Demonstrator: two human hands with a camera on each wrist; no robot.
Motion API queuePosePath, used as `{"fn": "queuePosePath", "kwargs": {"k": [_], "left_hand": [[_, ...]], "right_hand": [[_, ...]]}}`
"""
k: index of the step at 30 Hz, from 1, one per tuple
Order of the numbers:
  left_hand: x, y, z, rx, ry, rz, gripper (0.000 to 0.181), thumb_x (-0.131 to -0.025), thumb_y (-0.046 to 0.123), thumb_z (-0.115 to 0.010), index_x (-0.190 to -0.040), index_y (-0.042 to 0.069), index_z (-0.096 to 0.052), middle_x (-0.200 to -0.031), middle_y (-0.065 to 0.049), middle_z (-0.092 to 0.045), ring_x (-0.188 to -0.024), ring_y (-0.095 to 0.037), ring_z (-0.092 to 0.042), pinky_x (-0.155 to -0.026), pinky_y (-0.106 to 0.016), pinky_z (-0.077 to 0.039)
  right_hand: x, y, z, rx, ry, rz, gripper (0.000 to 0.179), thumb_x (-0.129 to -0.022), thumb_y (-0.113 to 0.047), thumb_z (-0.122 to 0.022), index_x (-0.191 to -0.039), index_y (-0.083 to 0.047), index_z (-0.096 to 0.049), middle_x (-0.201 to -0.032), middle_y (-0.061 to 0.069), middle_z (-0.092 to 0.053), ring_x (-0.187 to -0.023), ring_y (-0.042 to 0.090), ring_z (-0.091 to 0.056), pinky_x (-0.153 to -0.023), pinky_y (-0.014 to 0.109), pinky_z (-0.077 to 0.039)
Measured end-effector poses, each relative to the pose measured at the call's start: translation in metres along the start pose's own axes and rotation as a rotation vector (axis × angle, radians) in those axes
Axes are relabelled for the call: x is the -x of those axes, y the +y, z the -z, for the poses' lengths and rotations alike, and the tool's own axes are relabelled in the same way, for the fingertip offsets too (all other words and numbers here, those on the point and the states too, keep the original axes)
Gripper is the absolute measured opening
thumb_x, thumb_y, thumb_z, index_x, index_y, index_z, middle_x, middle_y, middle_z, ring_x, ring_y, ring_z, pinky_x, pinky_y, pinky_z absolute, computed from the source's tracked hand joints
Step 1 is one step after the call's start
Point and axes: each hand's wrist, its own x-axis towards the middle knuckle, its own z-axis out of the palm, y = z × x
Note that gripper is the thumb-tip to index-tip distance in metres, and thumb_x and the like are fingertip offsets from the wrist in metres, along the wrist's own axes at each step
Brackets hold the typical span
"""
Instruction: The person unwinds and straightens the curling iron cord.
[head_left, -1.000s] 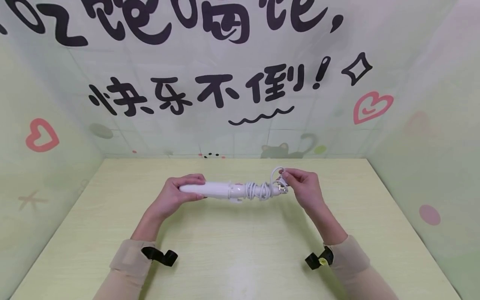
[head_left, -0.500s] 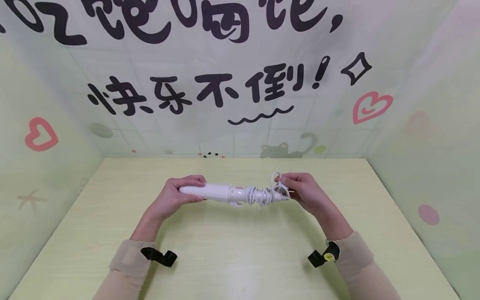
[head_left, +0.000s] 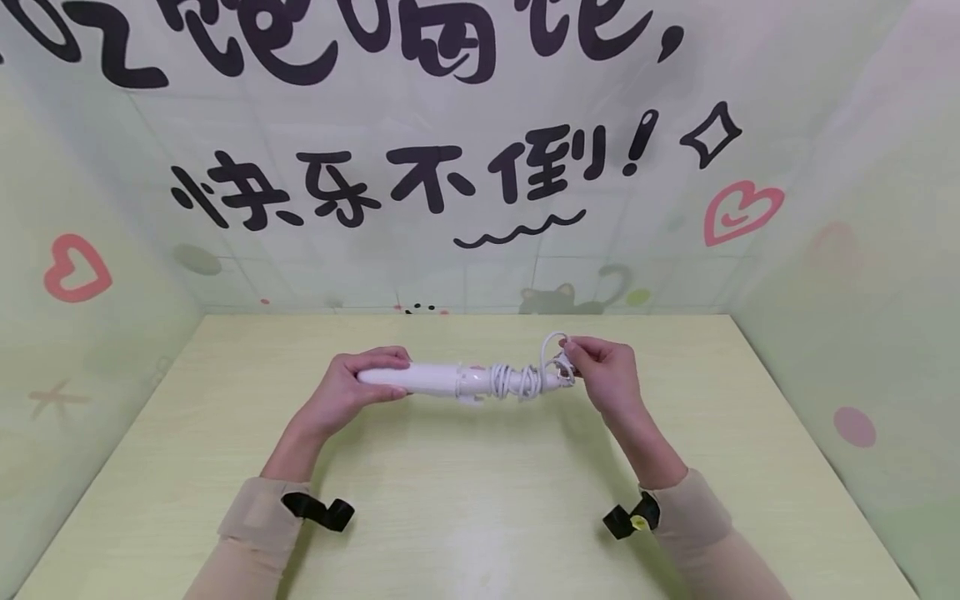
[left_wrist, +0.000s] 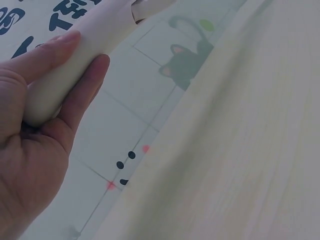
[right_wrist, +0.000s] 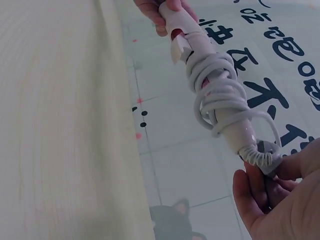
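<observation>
One white curling iron [head_left: 431, 380] is held level above the table [head_left: 480, 500]. The left hand [head_left: 358, 387] curls its fingers round the barrel, hiding that end; the right hand [head_left: 611, 377] pinches the plug [right_wrist: 270, 167], largely covered. Wound cord [right_wrist: 227, 120] obscures the handle; the wall [head_left: 337, 271] behind has cropped lettering [head_left: 450, 37].

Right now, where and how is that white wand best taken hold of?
I'd grip the white wand by its smooth, thick end, coming in from the person's left, fingers and thumb on opposite sides, much as the left hand does. That end is plain and rounded, while loops of cord wrapped round the other part would likely slip.
</observation>
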Motion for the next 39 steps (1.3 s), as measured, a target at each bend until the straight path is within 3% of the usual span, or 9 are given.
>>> {"fn": "queuePosePath", "kwargs": {"k": [4, 7, 18, 21, 27, 33, 39], "left_hand": [[0.001, -0.001, 0.002, 0.023, 0.025, 0.011, 0.036, -0.079, -0.003, -0.085, -0.114, 0.002, -0.078, -0.131, -0.013, -0.067, -0.129, -0.023, -0.053, -0.092, -0.030, -0.056], [0.003, -0.002, 0.005, 0.036, 0.056, 0.010, 0.036, -0.079, -0.005, -0.084, -0.114, 0.004, -0.078, -0.131, -0.014, -0.067, -0.127, -0.022, -0.054, -0.091, -0.030, -0.057], [0.008, 0.001, 0.014, 0.018, 0.094, 0.038, 0.037, -0.080, -0.002, -0.085, -0.115, 0.007, -0.079, -0.126, 0.003, -0.070, -0.125, -0.019, -0.054, -0.090, -0.027, -0.056], [0.009, 0.001, 0.017, 0.030, 0.109, 0.033, 0.037, -0.080, -0.004, -0.084, -0.115, 0.006, -0.078, -0.126, 0.000, -0.070, -0.123, -0.020, -0.055, -0.090, -0.027, -0.057], [0.010, 0.001, 0.021, 0.073, 0.137, 0.023, 0.037, -0.080, -0.009, -0.082, -0.114, 0.008, -0.079, -0.121, 0.006, -0.072, -0.122, -0.017, -0.056, -0.089, -0.026, -0.057], [0.010, 0.002, 0.021, 0.123, 0.129, 0.018, 0.038, -0.080, -0.012, -0.081, -0.114, 0.005, -0.079, -0.122, 0.002, -0.071, -0.121, -0.020, -0.055, -0.089, -0.027, -0.058], [0.010, 0.003, 0.021, 0.129, 0.129, 0.015, 0.038, -0.080, -0.012, -0.080, -0.114, 0.005, -0.079, -0.123, 0.000, -0.071, -0.120, -0.021, -0.055, -0.088, -0.028, -0.058]], "right_hand": [[0.000, -0.001, 0.000, -0.043, 0.126, 0.042, 0.022, -0.099, 0.000, -0.064, -0.114, 0.015, -0.070, -0.105, 0.025, -0.074, -0.075, 0.004, -0.072, -0.074, 0.020, -0.059], [0.000, -0.001, 0.005, -0.054, 0.140, 0.069, 0.022, -0.100, -0.001, -0.065, -0.114, 0.015, -0.070, -0.100, 0.022, -0.075, -0.077, 0.004, -0.072, -0.079, 0.022, -0.059], [-0.002, 0.006, 0.029, 0.058, 0.011, 0.119, 0.028, -0.102, -0.010, -0.064, -0.122, 0.010, -0.069, -0.106, 0.019, -0.076, -0.088, 0.002, -0.071, -0.089, 0.017, -0.052], [-0.004, 0.010, 0.037, 0.058, -0.024, 0.093, 0.033, -0.103, -0.014, -0.064, -0.125, 0.010, -0.067, -0.104, 0.013, -0.077, -0.090, 0.004, -0.072, -0.090, 0.017, -0.052], [-0.008, 0.020, 0.051, 0.024, -0.065, 0.032, 0.038, -0.104, -0.019, -0.063, -0.127, 0.012, -0.064, -0.096, -0.003, -0.078, -0.096, 0.009, -0.072, -0.091, 0.025, -0.055], [-0.012, 0.030, 0.054, 0.027, -0.102, 0.036, 0.040, -0.105, -0.017, -0.063, -0.127, 0.015, -0.061, -0.102, 0.003, -0.077, -0.099, 0.013, -0.072, -0.090, 0.024, -0.055], [-0.015, 0.039, 0.057, 0.053, -0.120, 0.043, 0.036, -0.104, -0.011, -0.062, -0.126, 0.018, -0.060, -0.110, 0.010, -0.076, -0.092, 0.004, -0.070, -0.090, 0.017, -0.053]]}}
